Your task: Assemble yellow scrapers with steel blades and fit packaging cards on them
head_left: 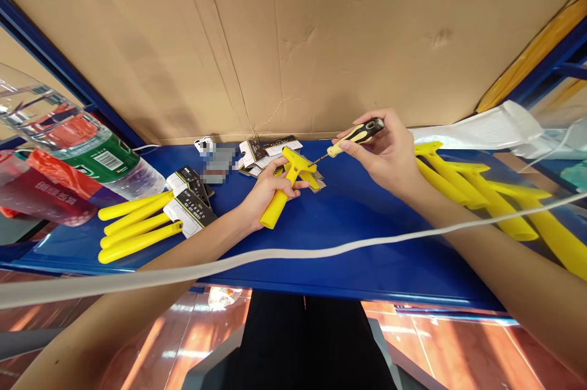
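Observation:
Over the middle of the blue shelf (367,255), my left hand (266,193) is closed round a yellow T-shaped scraper handle (277,203), its wide head pointing away from me. My right hand (389,148) grips a screwdriver (355,136) with a pale yellow and black handle. The screwdriver's shaft slants down to the left, its tip at the head of the yellow handle; whether it sits in a screw is too small to tell. Just behind my left hand lie several black and white packaging cards (266,151).
Several yellow handles with cards (142,225) lie at left, beside a large water bottle (105,145) and a red container (46,188). More yellow handles (486,194) lie at right, near white plastic wrap (477,127). A white cord (312,252) crosses in front; cardboard (321,41) stands behind.

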Available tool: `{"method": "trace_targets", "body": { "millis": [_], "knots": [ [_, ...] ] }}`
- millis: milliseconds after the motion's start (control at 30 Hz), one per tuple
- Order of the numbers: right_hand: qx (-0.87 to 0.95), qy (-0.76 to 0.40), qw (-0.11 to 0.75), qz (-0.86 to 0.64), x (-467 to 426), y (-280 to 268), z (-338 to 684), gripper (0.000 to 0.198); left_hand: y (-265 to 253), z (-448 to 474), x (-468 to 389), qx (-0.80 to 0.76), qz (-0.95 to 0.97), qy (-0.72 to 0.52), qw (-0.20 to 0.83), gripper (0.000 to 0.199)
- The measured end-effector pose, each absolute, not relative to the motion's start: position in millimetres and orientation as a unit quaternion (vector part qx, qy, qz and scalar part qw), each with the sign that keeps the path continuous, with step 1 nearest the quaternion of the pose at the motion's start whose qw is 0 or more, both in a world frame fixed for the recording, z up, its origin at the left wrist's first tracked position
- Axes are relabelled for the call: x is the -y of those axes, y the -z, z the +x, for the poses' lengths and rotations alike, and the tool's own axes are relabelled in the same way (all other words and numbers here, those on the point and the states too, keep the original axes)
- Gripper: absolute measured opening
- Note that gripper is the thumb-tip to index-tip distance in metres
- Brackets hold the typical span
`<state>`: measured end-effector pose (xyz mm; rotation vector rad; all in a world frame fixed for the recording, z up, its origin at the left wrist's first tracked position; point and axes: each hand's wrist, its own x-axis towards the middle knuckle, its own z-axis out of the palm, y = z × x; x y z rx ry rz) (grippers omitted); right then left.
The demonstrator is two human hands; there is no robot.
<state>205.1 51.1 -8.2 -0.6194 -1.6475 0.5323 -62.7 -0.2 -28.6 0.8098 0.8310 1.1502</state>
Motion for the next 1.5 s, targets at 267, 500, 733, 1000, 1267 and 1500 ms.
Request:
{"method": "trace_targets", "body": {
  "millis": [267,500,733,1000,1267,1500],
  "knots": [
    [0.695,-0.226,0.619,-0.288,-51,7,205,0.060,34,-64,-3,-0.369,0.360,-0.510,0.689,0.094],
    [0.672,-0.217,0.628,-0.327,-49,4,204,0.064,40,-66,-7,-0.354,0.362,-0.507,0.698,0.095],
    [0.656,-0.147,0.645,-0.364,-50,1,208,0.055,48,-67,-11,-0.336,0.383,-0.510,0.693,0.093],
    [0.606,-0.265,0.687,-0.302,-52,5,197,0.059,26,-69,-2,-0.327,0.418,-0.498,0.686,0.093],
    [0.460,-0.468,0.709,-0.259,-43,-29,209,0.067,-2,-72,6,-0.274,0.448,-0.494,0.693,0.102],
    [0.490,-0.618,0.546,-0.283,-15,-29,189,0.062,-17,-79,12,-0.207,0.449,-0.476,0.727,0.104]
  ]
}}
